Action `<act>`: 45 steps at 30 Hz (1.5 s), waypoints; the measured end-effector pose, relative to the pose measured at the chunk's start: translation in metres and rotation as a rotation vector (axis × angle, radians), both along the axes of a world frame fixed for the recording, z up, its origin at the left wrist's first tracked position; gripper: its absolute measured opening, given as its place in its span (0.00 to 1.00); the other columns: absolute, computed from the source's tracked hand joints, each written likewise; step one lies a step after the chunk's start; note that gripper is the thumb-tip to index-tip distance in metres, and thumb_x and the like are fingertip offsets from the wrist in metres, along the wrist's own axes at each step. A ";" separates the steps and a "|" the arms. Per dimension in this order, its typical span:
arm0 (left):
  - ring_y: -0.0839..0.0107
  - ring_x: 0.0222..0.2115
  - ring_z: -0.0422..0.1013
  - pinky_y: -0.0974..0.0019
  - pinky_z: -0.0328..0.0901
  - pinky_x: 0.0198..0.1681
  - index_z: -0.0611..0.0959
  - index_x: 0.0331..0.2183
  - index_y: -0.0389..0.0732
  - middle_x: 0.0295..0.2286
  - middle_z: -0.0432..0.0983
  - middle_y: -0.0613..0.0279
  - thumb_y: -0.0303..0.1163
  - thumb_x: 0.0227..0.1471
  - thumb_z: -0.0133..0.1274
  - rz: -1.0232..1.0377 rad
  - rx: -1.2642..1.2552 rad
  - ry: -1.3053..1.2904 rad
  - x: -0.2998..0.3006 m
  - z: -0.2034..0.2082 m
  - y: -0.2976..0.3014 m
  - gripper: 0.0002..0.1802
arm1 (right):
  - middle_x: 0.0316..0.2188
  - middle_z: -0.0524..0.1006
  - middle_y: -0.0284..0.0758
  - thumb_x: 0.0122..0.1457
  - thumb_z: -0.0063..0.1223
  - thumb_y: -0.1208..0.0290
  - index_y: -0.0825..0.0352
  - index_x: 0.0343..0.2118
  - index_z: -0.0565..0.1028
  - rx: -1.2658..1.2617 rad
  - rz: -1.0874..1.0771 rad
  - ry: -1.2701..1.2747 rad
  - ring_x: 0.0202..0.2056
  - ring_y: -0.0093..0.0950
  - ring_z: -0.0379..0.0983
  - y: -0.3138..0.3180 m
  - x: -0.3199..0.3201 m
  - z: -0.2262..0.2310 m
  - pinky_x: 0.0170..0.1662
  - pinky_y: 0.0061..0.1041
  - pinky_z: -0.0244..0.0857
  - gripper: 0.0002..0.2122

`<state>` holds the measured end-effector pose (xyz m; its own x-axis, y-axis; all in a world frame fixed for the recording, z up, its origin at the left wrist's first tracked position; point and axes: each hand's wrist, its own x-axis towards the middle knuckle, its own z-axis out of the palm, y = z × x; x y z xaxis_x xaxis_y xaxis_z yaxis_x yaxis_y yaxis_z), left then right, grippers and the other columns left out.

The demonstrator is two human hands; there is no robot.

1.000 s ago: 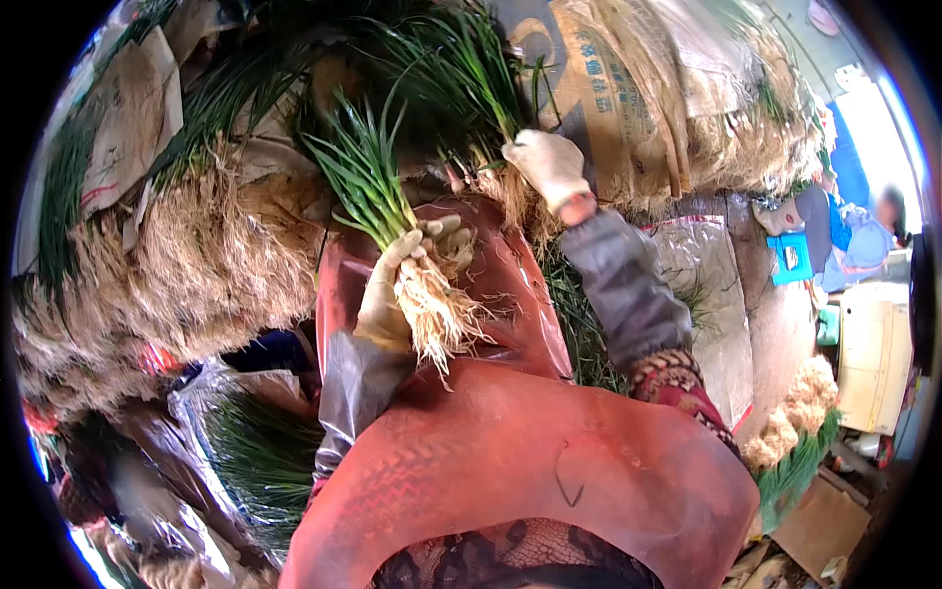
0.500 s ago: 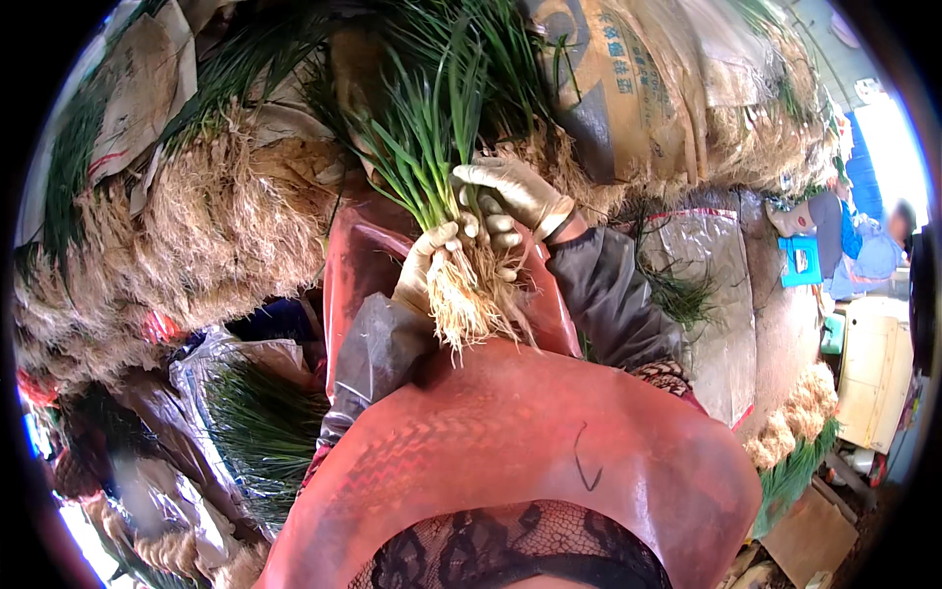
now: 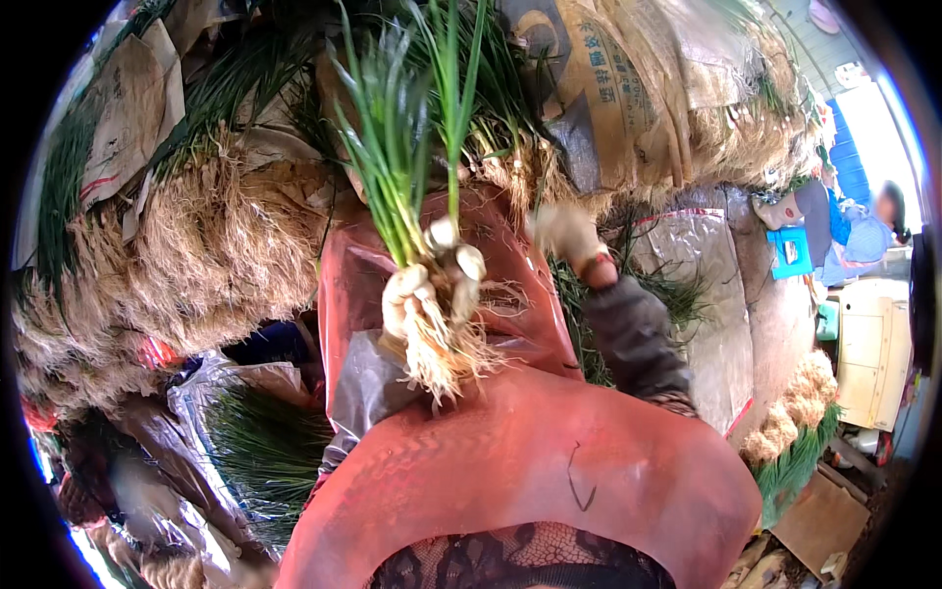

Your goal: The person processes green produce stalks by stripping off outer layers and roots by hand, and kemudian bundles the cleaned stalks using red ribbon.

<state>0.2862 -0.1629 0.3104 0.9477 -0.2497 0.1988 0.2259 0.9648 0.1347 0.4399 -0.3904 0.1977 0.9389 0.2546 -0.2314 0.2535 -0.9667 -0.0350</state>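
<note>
Bunch (image 3: 395, 211) of long green leaves with pale roots is up over the lap, carried by the left hand (image 3: 404, 294) alone. Change vs half a second ago: right hand (image 3: 567, 234) was on the bunch with the left; now it's off and out to the right, below the pile ahead (image 3: 525, 167). So all the support is on the left side now. Left grip is closed around the stalk bases, roots hanging below the fingers; one stalk (image 3: 453, 147) leans apart at the bunch's right, by the fingertips. Right grip is motion-blurred: can't tell if it's wide, narrow or holding anything. Surface: red apron (image 3: 559, 442) over the lap, root scraps on it. Around: big rooted pile (image 3: 221, 240) at left, printed sack (image 3: 608, 98) ahead-right, more greens (image 3: 260, 442) lower left. Floor on the right has a plastic sheet (image 3: 706, 304) with loose leaves (image 3: 677, 290) beside and on its edge. Further right: blue stool (image 3: 790, 253), another person (image 3: 859, 250), cream cabinet (image 3: 871, 344).
</note>
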 end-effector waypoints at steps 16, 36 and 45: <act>0.72 0.22 0.73 0.68 0.72 0.26 0.79 0.34 0.38 0.23 0.76 0.65 0.30 0.51 0.55 -0.161 0.252 0.526 0.067 -0.070 0.004 0.08 | 0.22 0.78 0.39 0.56 0.55 0.60 0.67 0.33 0.78 0.861 0.143 -0.136 0.23 0.29 0.75 0.088 0.016 0.056 0.26 0.27 0.67 0.13; 0.53 0.47 0.70 0.49 0.69 0.46 0.71 0.50 0.40 0.44 0.73 0.52 0.37 0.52 0.50 -0.035 0.179 0.329 0.020 -0.031 -0.002 0.24 | 0.26 0.77 0.40 0.55 0.53 0.54 0.64 0.35 0.74 0.287 0.178 -0.586 0.28 0.39 0.76 0.050 0.024 0.085 0.30 0.39 0.68 0.16; 0.55 0.49 0.67 0.52 0.69 0.47 0.78 0.38 0.38 0.49 0.69 0.50 0.37 0.51 0.53 0.044 0.299 0.395 0.021 -0.020 0.010 0.15 | 0.30 0.79 0.35 0.60 0.51 0.70 0.69 0.41 0.76 1.699 -0.335 0.358 0.29 0.21 0.75 0.058 0.066 0.098 0.35 0.21 0.69 0.10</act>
<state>0.3067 -0.1531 0.2899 0.9470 -0.1992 -0.2520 0.2757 0.9068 0.3191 0.5055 -0.3322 0.2958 0.9635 0.2354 -0.1273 -0.1738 0.1886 -0.9665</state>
